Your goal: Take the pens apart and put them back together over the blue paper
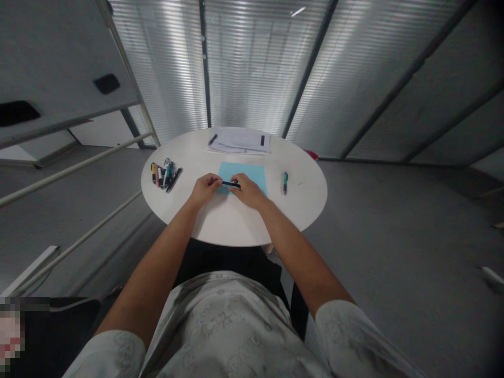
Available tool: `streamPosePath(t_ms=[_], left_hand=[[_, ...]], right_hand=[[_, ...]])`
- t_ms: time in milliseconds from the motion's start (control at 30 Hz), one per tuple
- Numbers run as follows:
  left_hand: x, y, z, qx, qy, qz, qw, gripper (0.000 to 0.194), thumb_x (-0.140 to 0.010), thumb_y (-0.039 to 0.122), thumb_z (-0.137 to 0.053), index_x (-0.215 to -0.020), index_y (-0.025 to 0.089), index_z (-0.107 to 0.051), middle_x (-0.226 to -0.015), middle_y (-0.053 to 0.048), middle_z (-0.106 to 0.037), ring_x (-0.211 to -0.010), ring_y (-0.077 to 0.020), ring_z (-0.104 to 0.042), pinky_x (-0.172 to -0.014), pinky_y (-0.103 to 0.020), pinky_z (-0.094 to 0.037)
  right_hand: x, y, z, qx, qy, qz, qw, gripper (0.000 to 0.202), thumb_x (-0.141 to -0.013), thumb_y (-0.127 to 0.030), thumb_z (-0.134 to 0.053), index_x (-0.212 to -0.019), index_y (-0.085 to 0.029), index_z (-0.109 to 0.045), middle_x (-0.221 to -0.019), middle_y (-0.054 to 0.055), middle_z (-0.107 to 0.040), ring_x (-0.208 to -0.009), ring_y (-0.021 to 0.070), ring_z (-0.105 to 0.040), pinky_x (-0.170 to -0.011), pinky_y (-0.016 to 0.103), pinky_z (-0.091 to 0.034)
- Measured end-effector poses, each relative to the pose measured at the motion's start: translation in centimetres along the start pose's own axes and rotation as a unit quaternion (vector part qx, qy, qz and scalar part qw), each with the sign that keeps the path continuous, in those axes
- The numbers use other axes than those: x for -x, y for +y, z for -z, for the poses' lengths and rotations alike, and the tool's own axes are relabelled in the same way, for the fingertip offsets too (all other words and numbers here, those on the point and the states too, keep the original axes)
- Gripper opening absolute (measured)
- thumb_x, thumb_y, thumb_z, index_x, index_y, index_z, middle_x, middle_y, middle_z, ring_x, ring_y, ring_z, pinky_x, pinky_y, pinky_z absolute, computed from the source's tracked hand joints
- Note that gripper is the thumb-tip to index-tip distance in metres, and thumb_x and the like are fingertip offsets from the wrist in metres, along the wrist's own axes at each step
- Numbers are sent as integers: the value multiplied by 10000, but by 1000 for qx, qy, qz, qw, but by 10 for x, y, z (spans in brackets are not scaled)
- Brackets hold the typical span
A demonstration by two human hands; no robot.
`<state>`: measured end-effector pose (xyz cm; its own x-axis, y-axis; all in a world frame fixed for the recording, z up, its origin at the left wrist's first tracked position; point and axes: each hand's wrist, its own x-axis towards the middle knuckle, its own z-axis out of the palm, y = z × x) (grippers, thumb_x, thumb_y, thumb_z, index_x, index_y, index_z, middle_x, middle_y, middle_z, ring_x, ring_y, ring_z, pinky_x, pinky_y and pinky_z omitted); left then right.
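A dark pen (230,184) lies level between my two hands, above a light blue sheet (252,173). My left hand (206,189) pinches its left end near the sheet's left edge. The fingers of my right hand (247,190) are closed round its right end. Part of the sheet is hidden under my hands. To the right of the sheet, a green and black pen (285,183) lies on the white round table (232,231).
Several markers and pens (166,174) lie in a pile at the table's left. White papers (239,140) with a dark pen and a black mark on them rest at the far edge. A metal rail (79,167) runs at the left; blinds stand behind.
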<state>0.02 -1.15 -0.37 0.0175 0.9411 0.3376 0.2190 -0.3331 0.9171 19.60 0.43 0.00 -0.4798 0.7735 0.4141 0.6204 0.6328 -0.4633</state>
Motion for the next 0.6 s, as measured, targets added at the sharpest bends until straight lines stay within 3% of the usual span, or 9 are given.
streamPosePath(t_ms=[167,600], left_hand=[[1,1,0,0,2,4,1000,212,-736,363,-660,-770,155,-637,-675,-25,-625,-612,-128,-503,-598,-272,-389],[-2,-5,1,12,13,-1,1000,206,-755,358,-654,-771,153,-638,-667,-24,-644,-615,-130,-528,-620,-279,-413]], right_hand=[[0,-1,1,10,2,-3,1000,118,-932,-265,-524,-1024,-201,-562,-1027,50,-580,-914,170,-548,-797,295,-432],[-1,0,1,34,-13,3,999,251,-999,-340,-418,-1087,-223,-622,-1027,53,-618,-955,179,-569,-825,294,-410]])
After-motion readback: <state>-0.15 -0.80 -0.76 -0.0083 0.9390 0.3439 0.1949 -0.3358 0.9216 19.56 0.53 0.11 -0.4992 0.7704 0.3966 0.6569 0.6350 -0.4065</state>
